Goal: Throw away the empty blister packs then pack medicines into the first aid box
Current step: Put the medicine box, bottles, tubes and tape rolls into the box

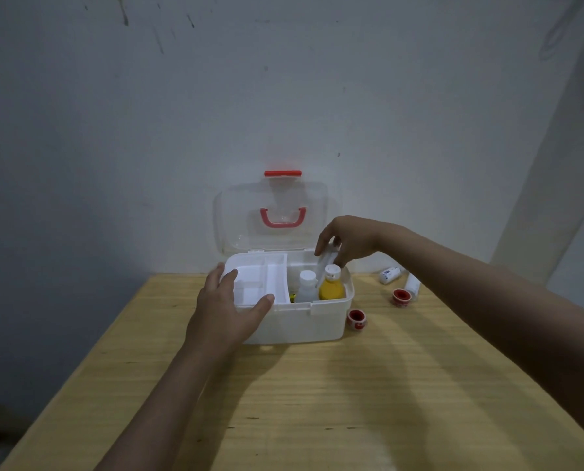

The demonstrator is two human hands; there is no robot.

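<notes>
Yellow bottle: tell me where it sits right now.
In the head view, the yellow bottle stands upright in the right end of the open first aid box, beside the white bottle, just below the right hand.

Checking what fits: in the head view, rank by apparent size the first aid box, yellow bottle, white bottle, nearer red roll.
first aid box
yellow bottle and white bottle: alike, partly hidden
nearer red roll, smallest

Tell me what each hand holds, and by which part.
The right hand pinches a white oblong item by its upper end, over the first aid box. The left hand holds nothing; its spread fingers rest on the near left corner of the white tray.
</notes>
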